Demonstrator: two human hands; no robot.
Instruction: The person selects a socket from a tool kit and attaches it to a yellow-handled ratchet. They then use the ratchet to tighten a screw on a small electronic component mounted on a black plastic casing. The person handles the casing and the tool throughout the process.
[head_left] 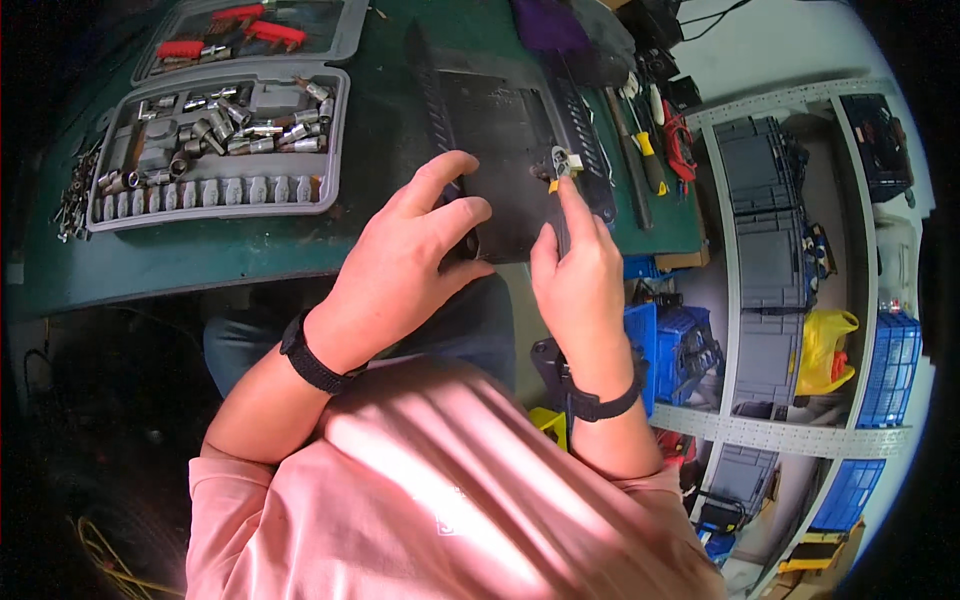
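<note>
My left hand [415,235] is over the left side of a black slotted panel [500,105], its fingers curved and apart, with nothing visible in them. My right hand [583,275] grips what looks like a ratchet wrench [562,160]. Its silver head points away from me over the panel's right side, and my index finger lies along it. Most of the dark handle is hidden by the hand. Small white and yellow bits show beside the head; I cannot make out what they are. The panel lies on a dark green table [380,120].
An open grey socket case [335,150] with loose sockets lies at the left, beside a heap of small metal parts [75,195]. Hand tools, including a yellow-and-black screwdriver [645,145], lie at the right. Beyond stands a white shelf rack [735,260] with grey and blue crates.
</note>
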